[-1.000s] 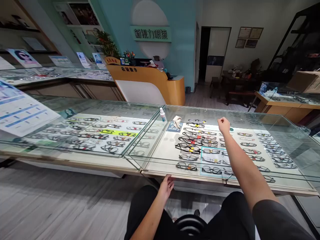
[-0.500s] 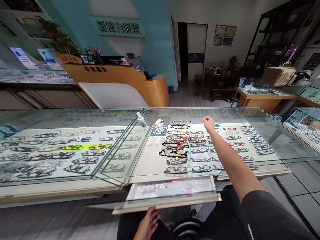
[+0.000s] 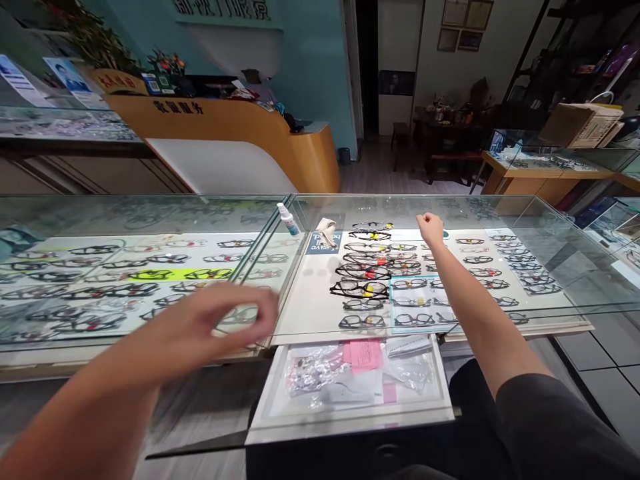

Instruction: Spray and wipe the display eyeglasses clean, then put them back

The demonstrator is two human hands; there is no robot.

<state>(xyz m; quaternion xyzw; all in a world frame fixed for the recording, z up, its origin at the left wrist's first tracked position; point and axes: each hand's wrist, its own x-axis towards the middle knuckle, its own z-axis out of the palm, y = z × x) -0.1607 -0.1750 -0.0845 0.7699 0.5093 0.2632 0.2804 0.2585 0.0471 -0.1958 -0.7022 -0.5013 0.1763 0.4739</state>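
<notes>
My right hand (image 3: 431,229) is closed in a fist over the far part of the glass display case (image 3: 327,337); what it holds, if anything, is hidden. My left hand (image 3: 235,317) is raised and blurred at the left, with thumb and fingers curved around a gap and nothing visible between them. In front of me, the white drawer (image 3: 280,427) stands pulled out below the case. It contains clear plastic bags (image 3: 313,373), a pink slip (image 3: 364,355) and white papers. Rows of eyeglasses (image 3: 361,289) lie under the glass.
A white spray bottle (image 3: 288,219) and a beige cloth (image 3: 327,232) are on the glass near the panel joint. Another eyeglass case (image 3: 150,230) adjoins at left. Behind stands a curved wooden reception counter (image 3: 225,117); a cardboard box (image 3: 580,125) rests on a case at right.
My left hand has left the drawer's front edge and risen to the left. The drawer's contents now show more fully. My right hand stays in a fist over the glass. The view has tilted downward.
</notes>
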